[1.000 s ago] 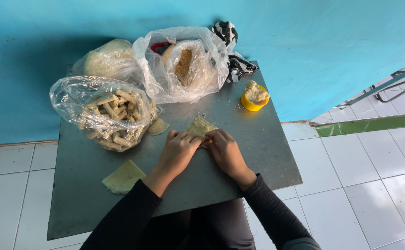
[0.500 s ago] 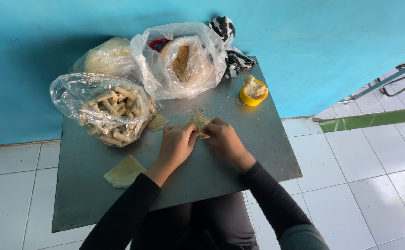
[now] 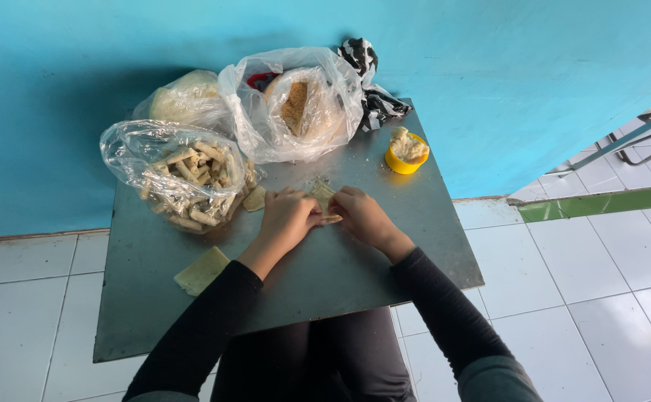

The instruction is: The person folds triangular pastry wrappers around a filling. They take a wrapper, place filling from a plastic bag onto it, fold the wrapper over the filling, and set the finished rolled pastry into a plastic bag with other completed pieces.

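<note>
Two bare hands are working a pale wrapper at the middle of a grey metal table (image 3: 325, 275).

The table is standing on white floor tiles (image 3: 586, 275) against a blue wall (image 3: 489, 67). At its far edge, a clear plastic bag of brown crumbs (image 3: 296, 104) is sitting beside a clear bag of pale dough (image 3: 184, 100); nearer, a clear bag of rolled pastry sticks (image 3: 188, 179) is lying open. A stack of square wrappers (image 3: 201, 270) is lying near the left forearm, and a small yellow cup of filling (image 3: 407, 151) is sitting at the far right. The left hand (image 3: 287, 217) and right hand (image 3: 363, 216) are closing their fingertips on the wrapper (image 3: 323, 198), pinching it between them just above the table surface.
</note>
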Action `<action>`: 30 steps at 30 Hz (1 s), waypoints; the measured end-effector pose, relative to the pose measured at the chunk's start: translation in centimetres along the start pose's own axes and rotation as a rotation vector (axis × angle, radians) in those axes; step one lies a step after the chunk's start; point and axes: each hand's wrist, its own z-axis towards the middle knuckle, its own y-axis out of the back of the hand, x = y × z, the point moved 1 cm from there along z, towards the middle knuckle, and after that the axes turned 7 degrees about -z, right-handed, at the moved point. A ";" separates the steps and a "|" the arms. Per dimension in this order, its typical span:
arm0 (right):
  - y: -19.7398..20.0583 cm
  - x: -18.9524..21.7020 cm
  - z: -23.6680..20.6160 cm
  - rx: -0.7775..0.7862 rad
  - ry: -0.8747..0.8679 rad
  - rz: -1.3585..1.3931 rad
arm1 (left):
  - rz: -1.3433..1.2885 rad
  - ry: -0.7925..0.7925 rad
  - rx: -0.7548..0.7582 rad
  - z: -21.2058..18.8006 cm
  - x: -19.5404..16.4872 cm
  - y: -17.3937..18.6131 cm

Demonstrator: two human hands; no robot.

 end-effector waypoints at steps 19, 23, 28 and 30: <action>0.2 -0.2 -0.3 -0.040 -0.145 -0.117 | 0.048 0.070 -0.214 -0.7 -1.0 -0.3; -0.4 -0.3 -0.3 -0.138 -0.124 -0.158 | 0.128 0.099 -0.243 -0.2 -0.9 -0.9; -2.0 -0.4 0.5 -0.248 -0.379 -0.125 | -0.045 0.394 -0.240 0.6 -0.4 -1.4; -1.9 -0.3 0.6 -0.268 -0.338 -0.133 | -0.107 0.364 -0.309 0.6 -0.1 -1.3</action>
